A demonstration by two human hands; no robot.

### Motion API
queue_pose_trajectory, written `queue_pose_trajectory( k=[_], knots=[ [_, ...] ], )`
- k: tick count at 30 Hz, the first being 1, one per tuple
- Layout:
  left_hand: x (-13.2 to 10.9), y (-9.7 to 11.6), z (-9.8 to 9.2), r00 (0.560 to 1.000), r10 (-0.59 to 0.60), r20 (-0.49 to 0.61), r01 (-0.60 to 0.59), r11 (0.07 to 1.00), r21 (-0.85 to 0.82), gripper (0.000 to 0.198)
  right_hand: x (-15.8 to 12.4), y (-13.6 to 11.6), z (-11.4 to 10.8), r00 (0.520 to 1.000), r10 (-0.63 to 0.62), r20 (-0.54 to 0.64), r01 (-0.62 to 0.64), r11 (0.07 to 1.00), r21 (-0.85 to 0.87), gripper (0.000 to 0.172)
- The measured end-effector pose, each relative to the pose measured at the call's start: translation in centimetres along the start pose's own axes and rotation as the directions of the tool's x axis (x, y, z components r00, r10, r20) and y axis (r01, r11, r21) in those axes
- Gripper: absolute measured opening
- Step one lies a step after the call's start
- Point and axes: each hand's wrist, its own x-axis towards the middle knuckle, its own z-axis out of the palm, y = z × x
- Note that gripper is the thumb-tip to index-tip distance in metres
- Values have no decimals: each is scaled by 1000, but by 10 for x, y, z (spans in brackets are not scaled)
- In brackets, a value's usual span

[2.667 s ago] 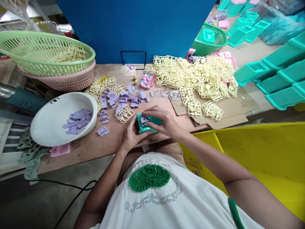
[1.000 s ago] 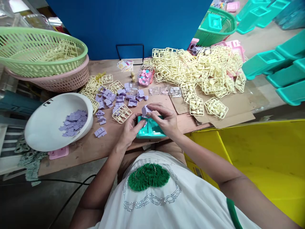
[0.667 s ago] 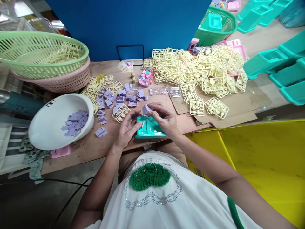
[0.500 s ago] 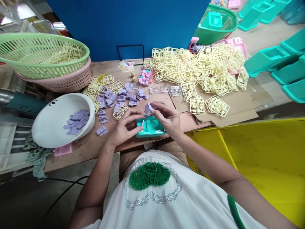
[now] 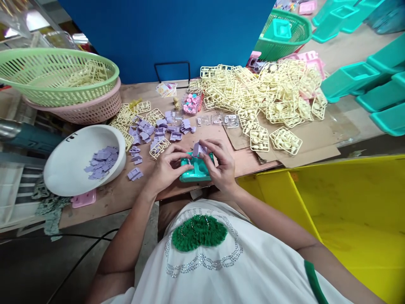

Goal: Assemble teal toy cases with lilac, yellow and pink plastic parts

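Observation:
A lilac plastic piece, box-like with slanted faces point(image 5: 198, 148), is pinched between the thumb and fingers of my right hand point(image 5: 221, 162). It sits just over the back of a small teal plastic tray point(image 5: 200, 174), partly hidden by my fingers; whether the two touch I cannot tell. My left hand point(image 5: 167, 169) closes its thumb and fingertips about the tray's left end. Loose lilac pieces point(image 5: 144, 128) lie behind and left of my hands, and a single lilac piece point(image 5: 135, 174) rests nearer the left. A cream sprue frame point(image 5: 160, 147) is just behind my left hand.
Left stands a white bowl point(image 5: 60, 169) of lilac parts, below stacked baskets point(image 5: 104, 95). Cream sprues point(image 5: 234, 88) pile up at back right, near clear plastic pieces point(image 5: 217, 120) and pink buttons point(image 5: 191, 102). Teal bins point(image 5: 351, 80) stand far right; a yellow bin point(image 5: 357, 202) sits below.
My right hand has come slightly down and left with the lilac piece, which is now lower against the back of the tray. My left hand stays at the tray's left end.

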Motion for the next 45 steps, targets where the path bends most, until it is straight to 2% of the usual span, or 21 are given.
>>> queue_pose_trajectory(
  k=[6, 17, 24, 32, 39, 42, 45],
  knots=[
    [-1, 1, -3, 999, -23, 31, 24, 999, -26, 22, -1, 3, 2, 998, -54, -39, 54, 999, -4, 31],
    [0, 3, -6, 996, -15, 86, 18, 999, -30, 25, -1, 3, 3, 996, -74, -56, 74, 997, -11, 33],
    [0, 0, -6, 999, -18, 46, 18, 1000, -8, 23, -1, 4, 4, 996, -63, -66, 64, 998, 12, 33],
    [3, 0, -11, 993, 21, 118, -21, 1000, 4, 27, -1, 3, 4, 997, -56, -53, 56, 998, -16, 32],
    [4, -2, -11, 992, 9, 122, -8, 1000, -9, 25, -2, 4, 5, 997, -42, -61, 41, 999, -12, 32],
    [-1, -6, -9, 993, -26, 113, 34, 997, -71, 29, -2, 4, 5, 998, -20, -65, 21, 1000, 14, 31],
    [-15, -13, -2, 991, -109, 73, 124, 961, -247, 51, -2, 4, 4, 998, 26, -56, -22, 998, 58, 30]
  ],
)
